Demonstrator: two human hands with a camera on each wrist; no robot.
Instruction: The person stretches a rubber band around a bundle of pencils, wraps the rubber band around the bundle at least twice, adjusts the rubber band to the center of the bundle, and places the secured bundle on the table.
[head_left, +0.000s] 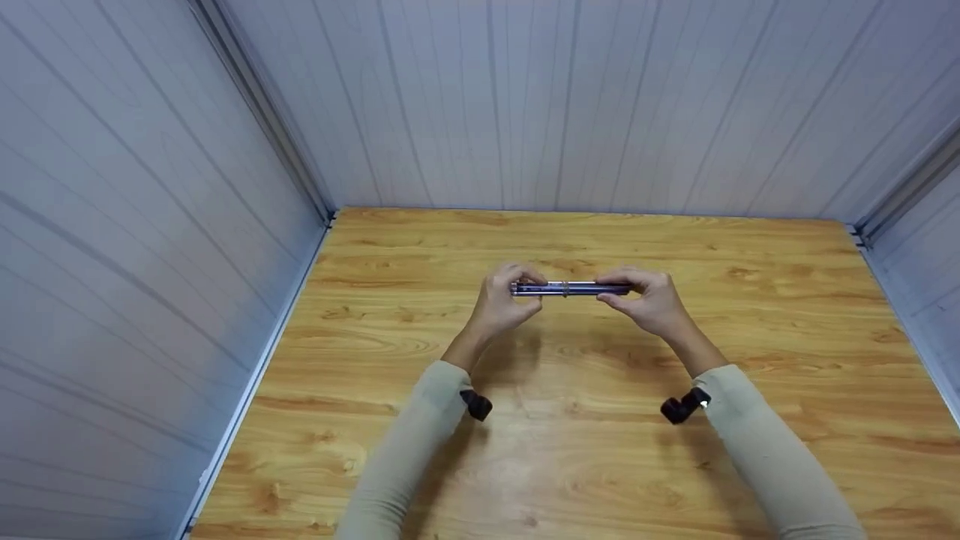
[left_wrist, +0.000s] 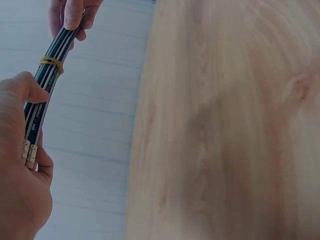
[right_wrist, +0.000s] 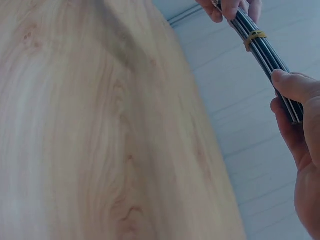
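Note:
A bundle of dark pencils (head_left: pixel 582 289) is held level above the wooden table in the head view. A yellowish rubber band (left_wrist: pixel 52 63) circles the middle of the bundle. My left hand (head_left: pixel 499 301) grips the end with the pale eraser tips (left_wrist: pixel 29 152), its thumb pressed along the pencils in the left wrist view. At the opposite end, my right hand (head_left: pixel 651 303) pinches the bundle between thumb and fingers; flat dark pencil ends (right_wrist: pixel 297 121) show beside its palm in the right wrist view. Some fingers are hidden behind the pencils.
Beneath both hands lies the wood-grain table (head_left: pixel 570 450), with arm shadows on it. Pale panel walls (head_left: pixel 525 105) stand at the back and at both sides. Small black devices (head_left: pixel 477 405) are strapped to the sleeved wrists.

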